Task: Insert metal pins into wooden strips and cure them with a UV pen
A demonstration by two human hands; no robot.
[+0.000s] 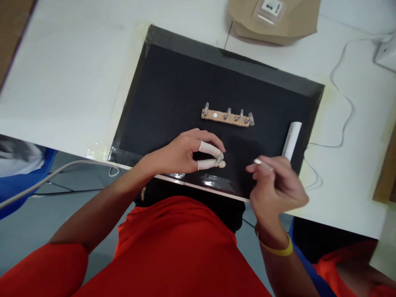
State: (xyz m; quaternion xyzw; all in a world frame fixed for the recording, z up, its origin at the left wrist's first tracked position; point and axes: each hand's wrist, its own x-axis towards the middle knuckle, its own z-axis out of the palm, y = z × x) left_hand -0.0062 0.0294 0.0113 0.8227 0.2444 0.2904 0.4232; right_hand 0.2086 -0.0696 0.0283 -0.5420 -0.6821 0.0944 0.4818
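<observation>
White finger cots cover the thumb and index finger of my left hand (pixel 182 152). Between their tips I pinch a small greyish false nail (pixel 219 159), low over the black mat. My right hand (pixel 276 187), a little blurred, is to the right of it, with thumb and fingers closed on a small flat white piece (pixel 263 165) whose kind I cannot make out. Beyond my hands, a brown cardboard strip (pixel 220 117) lies on the mat. Several clear greyish false nails (pixel 229 113) stand up from it, and a white dot marks its left part.
A black mat (pixel 173 90) is taped to the white table (pixel 77 74). On its right side lies a white tube-like object (pixel 291 140). At the back, a brown paper holder (pixel 297 24) contains a clear plastic box (pixel 269 12). A thin white cable (pixel 349 103) runs along the right.
</observation>
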